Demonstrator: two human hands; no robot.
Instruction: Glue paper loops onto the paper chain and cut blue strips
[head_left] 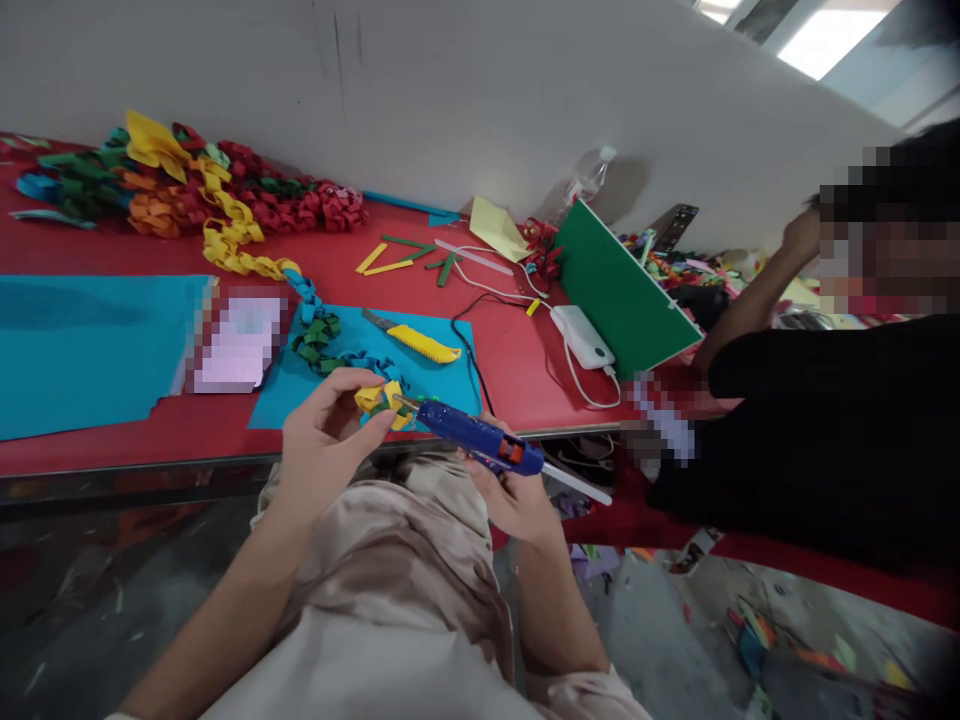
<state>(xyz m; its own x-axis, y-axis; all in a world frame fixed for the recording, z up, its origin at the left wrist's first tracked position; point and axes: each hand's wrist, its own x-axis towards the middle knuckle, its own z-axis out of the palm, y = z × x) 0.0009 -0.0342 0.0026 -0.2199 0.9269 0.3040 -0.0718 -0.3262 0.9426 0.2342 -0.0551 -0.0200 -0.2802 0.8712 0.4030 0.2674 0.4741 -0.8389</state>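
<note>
Chain end (379, 398) is pinched steady by left fingers (367, 425); glue gun (480, 438) is gripped right (514, 495), nozzle brought onto the fold.

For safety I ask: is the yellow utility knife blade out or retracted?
Cannot tell: the yellow utility knife lies flat on blue paper, its tip too small to judge.

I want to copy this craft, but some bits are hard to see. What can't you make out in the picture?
All in the head view:
- Glue gun nozzle tip: hidden in the yellow paper link held by the left hand.
- Right hand fingers: partly behind the gun.
- Item on the blue paper sheet: blurred out.
- Paper chain far end: cut off by the left edge.
- Neighbouring person's near hand: blurred out.
</note>
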